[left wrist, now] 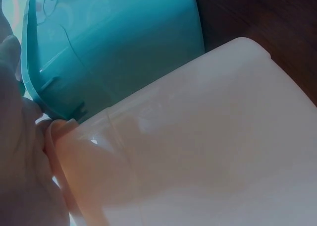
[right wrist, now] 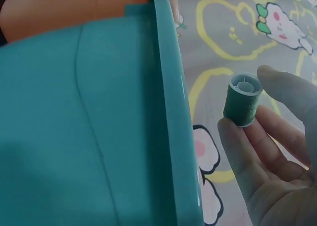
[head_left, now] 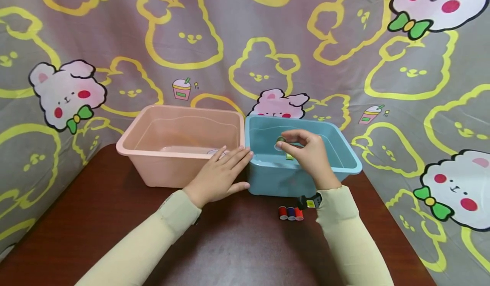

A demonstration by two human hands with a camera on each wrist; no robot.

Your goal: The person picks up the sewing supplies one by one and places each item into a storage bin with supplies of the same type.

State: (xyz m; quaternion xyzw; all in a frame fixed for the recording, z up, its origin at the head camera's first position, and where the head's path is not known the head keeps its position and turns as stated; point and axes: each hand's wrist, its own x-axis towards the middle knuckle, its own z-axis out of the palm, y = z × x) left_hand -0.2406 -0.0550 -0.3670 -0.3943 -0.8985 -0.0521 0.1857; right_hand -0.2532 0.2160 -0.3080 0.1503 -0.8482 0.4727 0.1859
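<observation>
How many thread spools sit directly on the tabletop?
3, side by side before the blue tub: red spool left, dark blue spool middle, orange-red spool right. More may be hidden.

No text is legible: the round mark [head_left: 212,152] inside the pink tub [head_left: 164,170] is too small to read.

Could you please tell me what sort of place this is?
Probably a small tabletop work area, perhaps staged indoors. What shows it: a dark reddish-brown table, a grey cloth backdrop printed with yellow cartoon outlines, and a pink rectangular plastic tub beside a blue rectangular plastic tub.
</observation>
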